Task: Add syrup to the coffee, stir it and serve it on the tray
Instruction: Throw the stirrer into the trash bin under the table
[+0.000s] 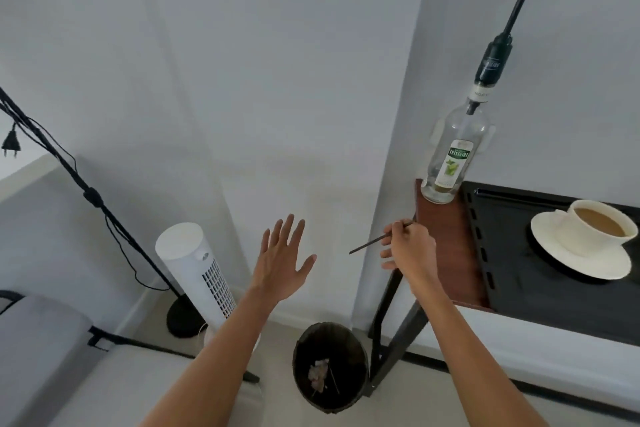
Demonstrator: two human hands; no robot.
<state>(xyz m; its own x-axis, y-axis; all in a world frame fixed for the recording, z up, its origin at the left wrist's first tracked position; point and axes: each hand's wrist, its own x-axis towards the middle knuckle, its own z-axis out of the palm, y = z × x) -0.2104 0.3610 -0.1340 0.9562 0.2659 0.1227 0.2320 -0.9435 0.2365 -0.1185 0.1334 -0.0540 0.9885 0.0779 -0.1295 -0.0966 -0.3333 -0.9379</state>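
A white cup of milky coffee [597, 227] stands on a white saucer [585, 265], which rests on the black tray [509, 218] at the right. A clear syrup bottle [452, 156] with a tall black pump stands on the wooden table [446, 239] at its back left corner. My right hand [408, 248] pinches a thin dark stir stick [367, 246], held off the table's left edge, above the floor. My left hand [282, 258] hovers open with fingers spread, holding nothing, left of the stick.
A dark waste bin [330, 366] with some scraps inside sits on the floor below my hands. A white tower fan [195, 267] and a black lamp stand [93, 198] with a cable are at the left. A grey cushion [31, 340] is at the far left.
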